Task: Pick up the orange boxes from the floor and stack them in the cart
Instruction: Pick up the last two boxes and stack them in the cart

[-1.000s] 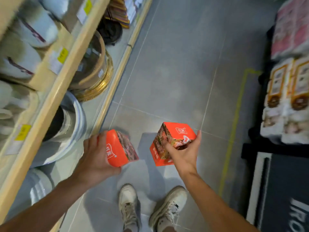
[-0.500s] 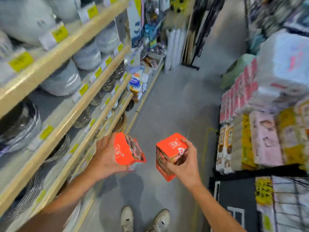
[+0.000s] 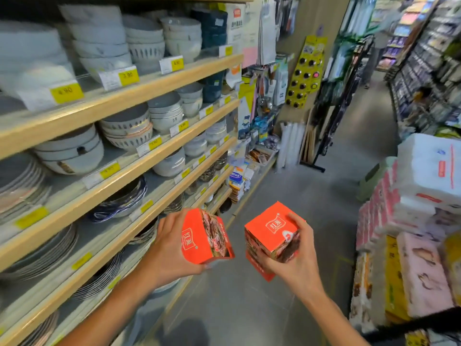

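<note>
Left hand (image 3: 172, 248): it grips one orange box (image 3: 205, 237), thumb under it and fingers behind it.
Right hand (image 3: 294, 260): it grips the other orange box (image 3: 273, 232) from below and from the side. A second orange piece pokes out under this box, maybe one more box, but I cannot tell for sure.
Where the boxes are: both are up in the air in front of the person, side by side, close but not touching.
How they sit: the left box is tipped on its side. The right box has a corner pointing up.
The cart: I cannot see it clearly. A dark edge at the bottom right, below the right arm, might be part of it. If so, the right hand is nearer and the boxes must go right and down.
Beside the hands: shelves of bowls (image 3: 129, 126) on the left, packs of tissue (image 3: 419, 196) on the right.
Hard to see: the floor below the arms is blurry.
</note>
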{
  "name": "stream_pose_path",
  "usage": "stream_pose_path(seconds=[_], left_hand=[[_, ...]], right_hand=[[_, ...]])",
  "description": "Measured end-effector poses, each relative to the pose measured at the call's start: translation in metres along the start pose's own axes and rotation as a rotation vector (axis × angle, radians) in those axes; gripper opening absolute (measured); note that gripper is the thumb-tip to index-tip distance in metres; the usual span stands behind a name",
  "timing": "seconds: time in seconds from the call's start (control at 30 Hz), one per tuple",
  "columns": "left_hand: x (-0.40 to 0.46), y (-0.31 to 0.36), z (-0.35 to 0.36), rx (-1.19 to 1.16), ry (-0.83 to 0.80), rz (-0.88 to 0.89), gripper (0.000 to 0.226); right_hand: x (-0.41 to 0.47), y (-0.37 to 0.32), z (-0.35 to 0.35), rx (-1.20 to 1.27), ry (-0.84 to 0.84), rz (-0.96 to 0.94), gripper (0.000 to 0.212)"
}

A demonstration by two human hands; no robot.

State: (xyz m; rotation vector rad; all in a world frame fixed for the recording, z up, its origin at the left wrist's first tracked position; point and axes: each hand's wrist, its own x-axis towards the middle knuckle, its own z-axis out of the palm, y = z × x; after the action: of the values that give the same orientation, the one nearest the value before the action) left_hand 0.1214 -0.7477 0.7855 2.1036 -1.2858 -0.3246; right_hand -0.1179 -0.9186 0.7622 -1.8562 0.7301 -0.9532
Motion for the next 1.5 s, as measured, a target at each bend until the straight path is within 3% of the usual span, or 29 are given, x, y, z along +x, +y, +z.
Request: stream_pose_path(seconds=[0.2,0.6,0.9,1.23,1.5], left_hand=[[-0.083,0.013,-0.022,0.109,0.168,-0.149,0.126],[-0.299,0.006,-0.060,0.265,0.474,-0.546,0.127],[-0.472,0.018,-0.080,0.252,0.732,-0.697,0.115],[-0.682,0.030,-0.100,0.323,0.916,-0.930,0.113],[-0.799,0.049,-0.089,0.371,1.048,-1.184,0.116]], right_hand=[[-0.001,-0.024,0.024,0.088,-0.248,-0.105,0.104],[-0.069,-0.088,0.148,0.242,-0.717,-0.356,0.103],[-0.190,-0.178,0.218,0.334,-1.036,-0.458,0.101],[-0.370,-0.269,0.297,0.427,-1.349,-0.525,0.106],[-0.489,-0.319,0.351,0.482,-1.602,-0.602,0.112]])
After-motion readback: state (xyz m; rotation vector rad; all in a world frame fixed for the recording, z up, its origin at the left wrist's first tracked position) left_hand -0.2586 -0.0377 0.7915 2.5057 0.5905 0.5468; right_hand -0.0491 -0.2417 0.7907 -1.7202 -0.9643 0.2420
